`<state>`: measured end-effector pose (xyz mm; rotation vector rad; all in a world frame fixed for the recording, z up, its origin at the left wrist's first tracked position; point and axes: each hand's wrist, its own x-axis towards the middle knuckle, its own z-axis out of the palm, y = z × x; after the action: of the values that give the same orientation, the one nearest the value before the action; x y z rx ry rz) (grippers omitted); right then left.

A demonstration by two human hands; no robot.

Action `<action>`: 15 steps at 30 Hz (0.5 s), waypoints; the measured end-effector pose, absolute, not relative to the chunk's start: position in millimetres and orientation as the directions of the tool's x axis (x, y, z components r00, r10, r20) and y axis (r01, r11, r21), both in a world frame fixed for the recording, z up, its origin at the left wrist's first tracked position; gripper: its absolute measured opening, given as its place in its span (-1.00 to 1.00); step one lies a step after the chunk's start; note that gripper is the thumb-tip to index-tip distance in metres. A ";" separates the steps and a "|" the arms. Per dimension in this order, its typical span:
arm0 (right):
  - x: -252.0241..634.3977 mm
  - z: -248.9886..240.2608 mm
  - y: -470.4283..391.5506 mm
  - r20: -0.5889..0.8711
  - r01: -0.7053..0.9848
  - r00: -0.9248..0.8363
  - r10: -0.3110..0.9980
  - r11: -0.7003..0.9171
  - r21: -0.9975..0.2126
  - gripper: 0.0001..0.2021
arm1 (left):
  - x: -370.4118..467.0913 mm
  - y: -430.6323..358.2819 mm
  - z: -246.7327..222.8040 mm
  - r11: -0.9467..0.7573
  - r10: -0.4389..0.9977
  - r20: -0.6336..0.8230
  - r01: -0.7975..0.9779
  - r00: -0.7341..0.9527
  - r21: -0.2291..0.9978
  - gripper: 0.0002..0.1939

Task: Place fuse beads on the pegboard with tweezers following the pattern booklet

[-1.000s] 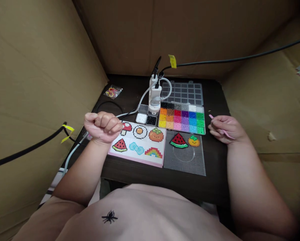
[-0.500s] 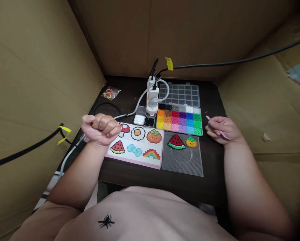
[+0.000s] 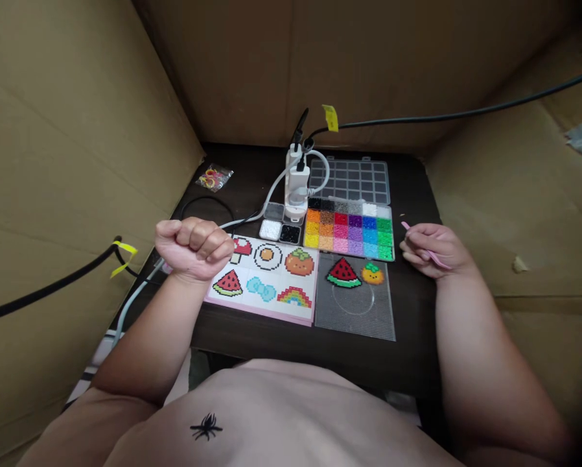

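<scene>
Pink, slender tweezers angle through the curled right hand.

Colour log: bead case and sheet
I read one row as orange, brown, red, purple, blue, green; sheet white with pink edge, pixel-pattern motifs; pegboard clear, fine-gridded; bead watermelon red, black-specked, green-rimmed; bead fruit orange, green-topped; thin tool pink; cable tag yellow.
</scene>
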<state>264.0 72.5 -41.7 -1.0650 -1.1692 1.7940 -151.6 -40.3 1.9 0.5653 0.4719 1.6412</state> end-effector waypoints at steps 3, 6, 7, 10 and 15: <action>263.9 -41.3 71.9 -0.239 -0.124 -0.391 0.889 -0.308 -0.943 -0.83 | -153.3 -40.3 0.6 -0.150 0.988 0.116 -0.803 -0.101 0.577 -0.35; 263.5 -41.2 71.6 -0.227 -0.113 -0.395 0.890 -0.292 -0.950 -0.82 | -153.9 -40.1 0.0 -0.156 0.988 0.094 -0.797 -0.125 0.584 -0.36; 263.3 -41.1 71.6 -0.224 -0.111 -0.394 0.891 -0.288 -0.951 -0.82 | -154.0 -39.9 0.1 -0.155 0.988 0.080 -0.790 -0.133 0.593 -0.36; 262.4 -40.5 71.6 -0.224 -0.107 -0.388 0.894 -0.285 -0.953 -0.82 | -153.7 -39.6 0.9 -0.152 0.987 0.059 -0.778 -0.146 0.609 -0.33; 261.0 -38.9 71.3 -0.228 -0.115 -0.373 0.899 -0.289 -0.950 -0.82 | -153.4 -41.2 1.1 -0.177 0.984 0.087 -0.784 -0.156 0.596 -0.33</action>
<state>261.0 71.3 -38.9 -1.0762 -1.1977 1.7558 -153.4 -41.2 1.1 0.5453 0.4915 1.6887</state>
